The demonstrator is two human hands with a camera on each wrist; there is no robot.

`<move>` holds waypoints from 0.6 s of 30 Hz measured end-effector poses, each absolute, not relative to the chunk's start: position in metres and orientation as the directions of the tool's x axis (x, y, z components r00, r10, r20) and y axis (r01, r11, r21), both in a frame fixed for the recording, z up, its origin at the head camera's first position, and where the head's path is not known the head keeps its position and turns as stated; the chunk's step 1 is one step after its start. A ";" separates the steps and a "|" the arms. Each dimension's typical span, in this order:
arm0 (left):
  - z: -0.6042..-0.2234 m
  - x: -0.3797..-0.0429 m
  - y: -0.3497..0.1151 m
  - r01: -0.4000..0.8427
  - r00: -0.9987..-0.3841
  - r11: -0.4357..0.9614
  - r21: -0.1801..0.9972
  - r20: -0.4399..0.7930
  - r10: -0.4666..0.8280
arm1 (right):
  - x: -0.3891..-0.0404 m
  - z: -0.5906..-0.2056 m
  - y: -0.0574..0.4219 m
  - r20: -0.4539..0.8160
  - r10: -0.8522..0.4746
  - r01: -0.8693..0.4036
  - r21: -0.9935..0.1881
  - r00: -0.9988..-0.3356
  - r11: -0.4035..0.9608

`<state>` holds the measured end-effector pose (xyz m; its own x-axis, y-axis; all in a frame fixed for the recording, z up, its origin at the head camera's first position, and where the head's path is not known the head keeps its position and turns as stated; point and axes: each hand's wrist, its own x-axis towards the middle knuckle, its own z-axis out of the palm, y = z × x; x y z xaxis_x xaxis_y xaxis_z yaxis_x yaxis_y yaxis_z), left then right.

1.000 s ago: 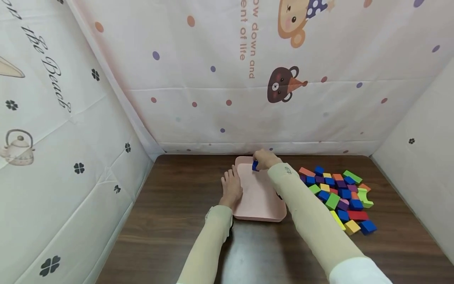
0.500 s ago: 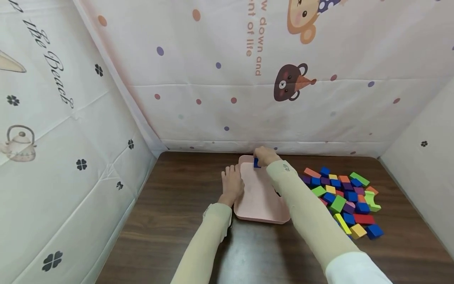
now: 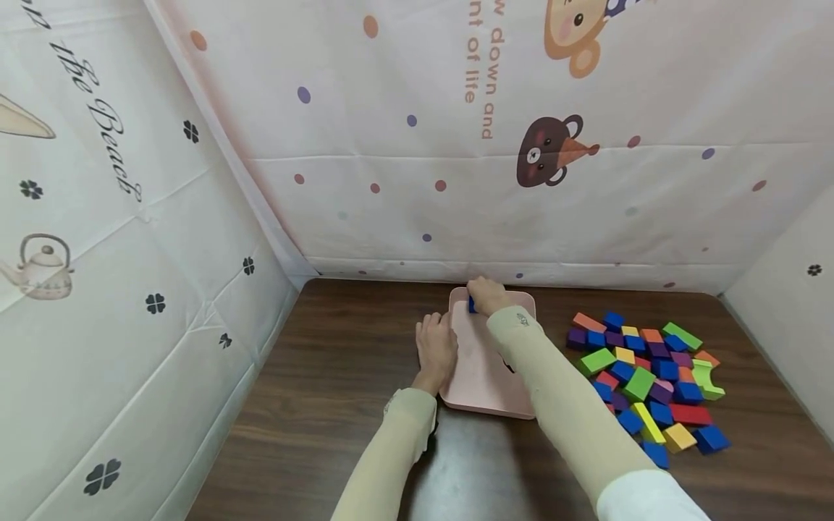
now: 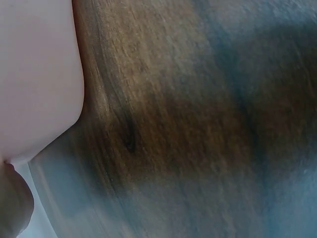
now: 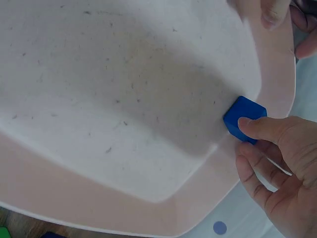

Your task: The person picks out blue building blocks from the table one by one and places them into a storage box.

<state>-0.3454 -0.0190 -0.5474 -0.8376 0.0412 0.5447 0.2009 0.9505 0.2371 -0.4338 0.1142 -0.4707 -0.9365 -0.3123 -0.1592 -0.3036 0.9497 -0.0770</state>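
Observation:
A shallow pink tray (image 3: pixel 485 387) lies on the dark wooden table, its inside scattered with small dark specks. At its far left corner my right hand (image 3: pixel 489 295) pinches a blue block (image 5: pixel 243 116) between thumb and fingers, close over the tray floor by the wall. My left hand (image 3: pixel 436 349) holds the tray's left side; the right wrist view shows its thumb (image 5: pixel 272 12) inside the rim and fingers outside. In the left wrist view only the tray's outer wall (image 4: pixel 39 74) and a bit of that hand appear. My right forearm hides part of the tray.
Right of the tray lies a loose pile of coloured blocks, among them a green block (image 3: pixel 638 384), a red block (image 3: pixel 691 414) and a yellow block (image 3: pixel 648 422). A printed white cloth (image 3: pixel 391 217) hangs behind the table, with cloth walls at both sides.
The view has shifted, so the tray and pile sit further right in it. My right hand stays at the tray's far left corner with the blue block, slightly closer to the left wall.

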 end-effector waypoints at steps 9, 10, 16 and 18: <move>-0.548 -0.344 -0.013 0.174 -0.857 0.958 0.228 0.514 0.034 | -0.430 -0.475 0.110 -0.123 -0.294 -0.275 -0.153 -0.948 0.949; -0.548 -0.344 -0.012 0.165 -0.862 0.960 0.224 0.507 0.030 | -0.430 -0.475 0.111 -0.118 -0.296 -0.276 -0.160 -0.948 0.948; -0.547 -0.346 -0.011 0.119 -0.889 0.980 0.161 0.456 0.033 | -0.432 -0.466 0.123 -0.104 -0.282 -0.269 -0.125 -0.954 0.955; -0.546 -0.347 -0.012 0.111 -0.903 0.986 0.127 0.428 0.047 | -0.433 -0.460 0.132 -0.106 -0.269 -0.257 -0.113 -0.957 0.960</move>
